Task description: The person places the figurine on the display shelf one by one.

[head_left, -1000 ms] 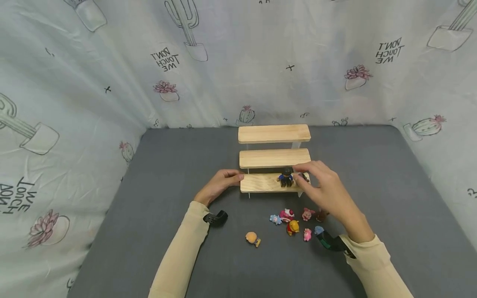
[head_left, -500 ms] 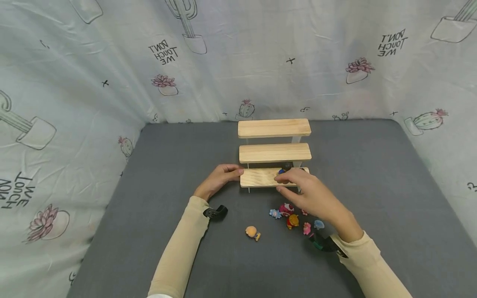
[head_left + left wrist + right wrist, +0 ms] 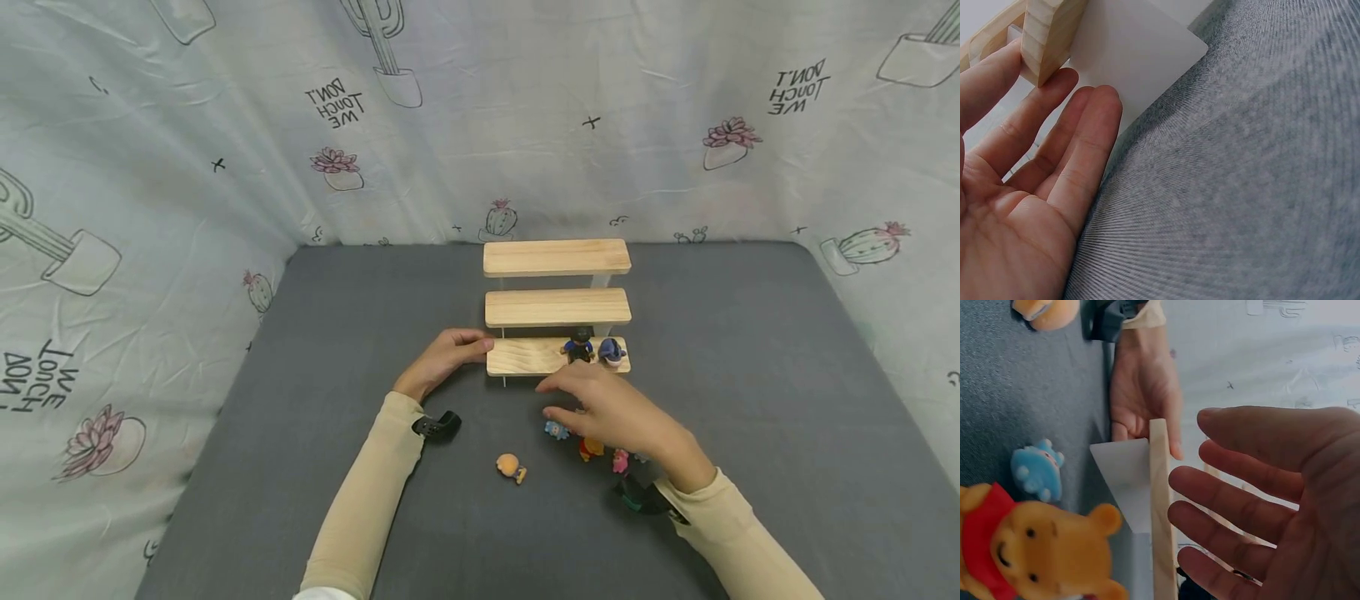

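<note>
A three-tier wooden display stand with white side supports stands mid-table. My left hand pinches the left end of its lowest board, thumb above and index finger beneath; the other fingers lie by the white side panel. On that board's right part stand a toy figure in black and blue and a blue figurine. Just in front of the board, my right hand holds nothing, its fingers spread. Beneath it are a Winnie the Pooh figurine and a light-blue figurine, partly hidden in the head view.
A pink figurine lies by the right wrist. Farther left on the grey table is a figurine with an orange head. A patterned curtain hangs behind and along both sides.
My right hand has left the figures on the lowest board and moved left and toward me, over the loose figurines. The left hand keeps its hold on the stand.
</note>
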The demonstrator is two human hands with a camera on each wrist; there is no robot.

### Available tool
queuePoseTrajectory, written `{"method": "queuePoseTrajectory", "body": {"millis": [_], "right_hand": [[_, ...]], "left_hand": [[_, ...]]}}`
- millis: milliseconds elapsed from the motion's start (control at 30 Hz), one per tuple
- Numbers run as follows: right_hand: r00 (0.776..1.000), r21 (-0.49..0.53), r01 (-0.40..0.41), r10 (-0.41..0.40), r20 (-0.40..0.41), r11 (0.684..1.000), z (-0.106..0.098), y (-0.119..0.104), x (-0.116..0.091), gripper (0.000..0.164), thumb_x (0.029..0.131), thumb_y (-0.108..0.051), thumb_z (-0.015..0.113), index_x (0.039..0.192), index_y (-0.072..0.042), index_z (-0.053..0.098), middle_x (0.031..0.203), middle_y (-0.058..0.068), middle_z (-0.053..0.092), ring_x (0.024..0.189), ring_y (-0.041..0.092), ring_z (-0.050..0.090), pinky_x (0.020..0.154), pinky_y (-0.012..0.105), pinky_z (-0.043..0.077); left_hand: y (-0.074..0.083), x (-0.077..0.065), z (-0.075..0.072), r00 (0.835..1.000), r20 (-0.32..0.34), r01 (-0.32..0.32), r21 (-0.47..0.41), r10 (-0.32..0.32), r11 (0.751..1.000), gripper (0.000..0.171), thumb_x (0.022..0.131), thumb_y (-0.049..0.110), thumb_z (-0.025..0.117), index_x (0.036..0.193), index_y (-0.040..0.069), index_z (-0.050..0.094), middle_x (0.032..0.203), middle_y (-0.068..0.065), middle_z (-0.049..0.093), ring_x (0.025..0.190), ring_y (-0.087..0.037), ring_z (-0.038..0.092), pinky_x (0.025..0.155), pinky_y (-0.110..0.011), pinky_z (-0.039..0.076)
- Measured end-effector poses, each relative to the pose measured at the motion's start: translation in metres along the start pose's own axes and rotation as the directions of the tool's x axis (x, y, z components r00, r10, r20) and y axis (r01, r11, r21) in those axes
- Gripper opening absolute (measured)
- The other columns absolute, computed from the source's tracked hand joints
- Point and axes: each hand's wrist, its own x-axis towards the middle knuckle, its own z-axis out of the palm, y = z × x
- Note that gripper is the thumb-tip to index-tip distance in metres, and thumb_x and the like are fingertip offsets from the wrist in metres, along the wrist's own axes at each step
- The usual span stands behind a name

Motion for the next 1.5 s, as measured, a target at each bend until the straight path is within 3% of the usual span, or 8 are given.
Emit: {"method": "queuePoseTrajectory", "body": {"millis": [300, 533, 800, 1500], "right_hand": [[0.999, -0.051, 0.020, -0.019, 0.034, 0.999, 0.010, 0.002, 0.002, 0.033, 0.093, -0.026, 0.075, 0.123, -0.013, 0.070, 0.119, -0.001, 0.070, 0.114, 0.020, 0.064, 0.100, 0.046, 0.052], [0.995, -0.108, -0.006, 0.017, 0.099, 0.994, 0.016, 0.004, 0.001, 0.037, 0.094, -0.031, 0.074, 0.125, -0.011, 0.070, 0.123, 0.005, 0.069, 0.121, 0.028, 0.061, 0.107, 0.055, 0.046], [0.985, -0.132, -0.053, 0.074, 0.158, 0.990, 0.020, 0.004, -0.002, 0.037, 0.095, -0.033, 0.071, 0.126, -0.012, 0.069, 0.121, 0.005, 0.069, 0.117, 0.029, 0.060, 0.102, 0.055, 0.047], [0.984, -0.245, -0.069, 0.107, 0.144, 0.967, 0.026, 0.002, -0.002, 0.041, 0.092, -0.028, 0.076, 0.126, -0.007, 0.069, 0.114, 0.007, 0.068, 0.107, 0.027, 0.062, 0.093, 0.048, 0.051]], "left_hand": [[0.002, 0.000, 0.000, 1.000, 0.005, -0.005, -0.003, 0.005, 1.000, 0.040, 0.101, 0.026, 0.065, 0.127, -0.004, 0.066, 0.130, -0.019, 0.067, 0.108, -0.014, 0.070, 0.104, -0.037, 0.054], [0.002, -0.002, 0.001, 0.999, 0.010, -0.032, 0.002, 0.032, 0.999, 0.037, 0.101, 0.024, 0.064, 0.123, -0.005, 0.067, 0.123, -0.016, 0.069, 0.105, -0.011, 0.069, 0.103, -0.039, 0.055], [0.001, -0.002, 0.001, 0.999, 0.014, -0.043, -0.010, 0.043, 0.999, 0.036, 0.102, 0.021, 0.063, 0.124, -0.007, 0.066, 0.121, -0.015, 0.070, 0.104, -0.011, 0.069, 0.103, -0.039, 0.055], [0.000, -0.001, 0.000, 1.000, 0.008, -0.019, -0.008, 0.019, 1.000, 0.036, 0.101, 0.025, 0.065, 0.123, -0.004, 0.068, 0.124, -0.016, 0.068, 0.108, -0.014, 0.069, 0.105, -0.039, 0.054]]}}
